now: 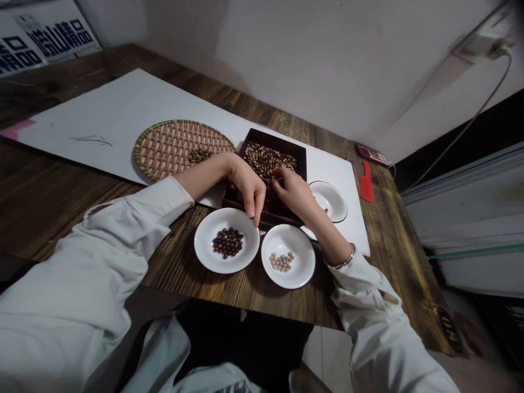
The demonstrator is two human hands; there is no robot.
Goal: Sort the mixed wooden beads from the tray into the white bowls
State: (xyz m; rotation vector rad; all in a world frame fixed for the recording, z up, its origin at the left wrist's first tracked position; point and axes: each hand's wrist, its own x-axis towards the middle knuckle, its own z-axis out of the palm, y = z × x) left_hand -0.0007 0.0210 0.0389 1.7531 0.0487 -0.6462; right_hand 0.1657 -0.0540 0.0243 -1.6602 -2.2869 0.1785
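My left hand (248,184) bends down at the inner edge of a white bowl (203,248), its fingers pressed together at the rim; anything between the fingertips is hidden. Dark brown beads (227,243) lie in that bowl. Over a dark red box (301,158) my right hand (292,190) reaches in, thumb and fingers pinched at the beads; what they grip is too small to make out. Mixed brown, yellow and pale beads (268,159) fill the far part of the box. A second white bowl (303,270) holds pale beads (281,262).
A round woven tray (164,147) with a cluster of brown beads (200,155) lies left of the box, on a white board (110,109). Behind my right forearm stands another white bowl (335,202) with a few beads. A red comb-shaped tool (366,183) lies near the table's right side.
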